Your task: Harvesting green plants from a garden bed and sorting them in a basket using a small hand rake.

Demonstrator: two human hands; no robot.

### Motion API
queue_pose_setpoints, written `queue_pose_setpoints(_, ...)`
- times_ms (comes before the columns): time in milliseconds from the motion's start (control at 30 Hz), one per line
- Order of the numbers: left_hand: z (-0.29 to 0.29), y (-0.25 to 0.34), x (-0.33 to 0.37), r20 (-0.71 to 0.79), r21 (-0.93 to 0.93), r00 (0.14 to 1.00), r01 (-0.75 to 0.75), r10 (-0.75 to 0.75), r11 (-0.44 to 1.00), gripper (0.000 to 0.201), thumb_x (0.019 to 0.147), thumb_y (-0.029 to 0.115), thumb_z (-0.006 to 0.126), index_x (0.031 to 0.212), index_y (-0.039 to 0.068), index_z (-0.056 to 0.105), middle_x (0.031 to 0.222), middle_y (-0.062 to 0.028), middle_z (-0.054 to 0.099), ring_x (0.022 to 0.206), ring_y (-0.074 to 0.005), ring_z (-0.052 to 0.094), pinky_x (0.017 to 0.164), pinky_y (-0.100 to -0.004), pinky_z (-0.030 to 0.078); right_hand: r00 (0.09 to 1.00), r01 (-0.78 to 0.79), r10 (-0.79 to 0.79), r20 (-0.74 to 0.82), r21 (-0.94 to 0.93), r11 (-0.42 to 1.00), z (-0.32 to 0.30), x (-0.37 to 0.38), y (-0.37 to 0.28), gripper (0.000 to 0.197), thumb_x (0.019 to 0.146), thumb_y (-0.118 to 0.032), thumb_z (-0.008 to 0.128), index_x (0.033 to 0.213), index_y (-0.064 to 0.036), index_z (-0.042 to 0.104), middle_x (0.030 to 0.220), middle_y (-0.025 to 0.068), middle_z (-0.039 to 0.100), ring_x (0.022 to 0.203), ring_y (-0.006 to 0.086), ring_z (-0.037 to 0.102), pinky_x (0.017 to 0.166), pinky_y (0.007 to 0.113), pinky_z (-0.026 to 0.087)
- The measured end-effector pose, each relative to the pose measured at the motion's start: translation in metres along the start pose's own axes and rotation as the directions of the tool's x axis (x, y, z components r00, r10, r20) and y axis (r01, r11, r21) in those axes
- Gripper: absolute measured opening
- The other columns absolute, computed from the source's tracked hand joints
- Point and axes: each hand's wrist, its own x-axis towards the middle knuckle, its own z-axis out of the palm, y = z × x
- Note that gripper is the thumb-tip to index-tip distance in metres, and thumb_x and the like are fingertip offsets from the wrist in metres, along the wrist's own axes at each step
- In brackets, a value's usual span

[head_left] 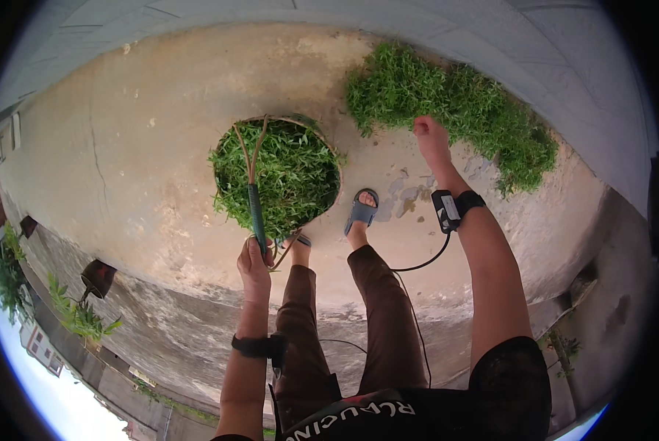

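Two bare hands show, the person's own, along with one basket, one basket handle and one heap of loose greens. The left hand [256, 261] has its fingers wrapped round the near end of the handle [256, 213], gripping it where a dark green sleeve covers the bar. Beyond the sleeve the handle forks into two thin brown rods that run to the far rim of the basket [339, 184]; more brown rod shows beside the hand, leading back toward the near rim. The round basket lies just beyond the left fingers and a little to their right, filled to the brim with leafy cuttings [292, 169], some of which spill over its edge.

The right hand [434, 140] is out ahead, its fingers curled into a fist; I cannot tell whether anything is inside it. The fist overlaps the near edge of the heap [454, 99], which spreads beyond it and to both sides, along the foot of a grey wall [564, 66]. Whether hand and heap touch is unclear. The basket stands well apart from this hand, to its left.

Two feet in two grey sandals [360, 213] stand on the concrete floor [153, 162], one close by the basket. Two black straps [256, 346] circle the forearms, one on each.
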Motion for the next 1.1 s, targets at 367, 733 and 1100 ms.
queue_pose_setpoints(367, -0.005, 0.003, -0.002, 0.016, -0.046, 0.999, 0.048, -0.048, 0.998, 0.042, 0.098, 0.031, 0.035, 0.077, 0.002, 0.055, 0.051, -0.0005, 0.042, 0.044, -0.0080, 0.037, 0.042, -0.0253, 0.030, 0.686, 0.637, -0.481, 0.546, -0.130, 0.760, 0.186, -0.110, -0.227, 0.080, 0.057, -0.039, 0.081, 0.125, -0.0138, 0.047, 0.136, 0.0182, 0.032, 0.127, 0.0344, 0.032, 0.088, 0.055, 0.039)
queue_pose_setpoints(733, -0.016, -0.003, -0.001, 0.074, -0.081, 0.997, 0.027, -0.021, 0.996, 0.037, 0.099, 0.024, 0.033, 0.080, 0.002, 0.055, 0.051, -0.0017, 0.043, 0.044, -0.0103, 0.038, 0.044, -0.0263, 0.031, 0.632, 0.731, -0.495, 0.596, -0.247, 0.636, 0.234, -0.151, -0.179, 0.044, 0.064, -0.011, 0.072, 0.105, -0.0142, 0.058, 0.125, 0.0100, 0.039, 0.121, 0.0308, 0.034, 0.083, 0.052, 0.040)
queue_pose_setpoints(1100, -0.020, 0.000, 0.001, 0.024, -0.042, 1.000, -0.019, 0.020, 0.999, 0.040, 0.098, 0.029, 0.036, 0.078, 0.001, 0.054, 0.055, -0.0045, 0.049, 0.046, -0.0105, 0.045, 0.044, -0.0268, 0.037, 0.829, 0.429, -0.491, 0.268, 0.260, 0.865, 0.126, -0.146, -0.169, 0.047, 0.059, -0.001, 0.064, 0.106, -0.0026, 0.057, 0.095, 0.0105, 0.059, 0.086, 0.0298, 0.057, 0.075, 0.038, 0.048)
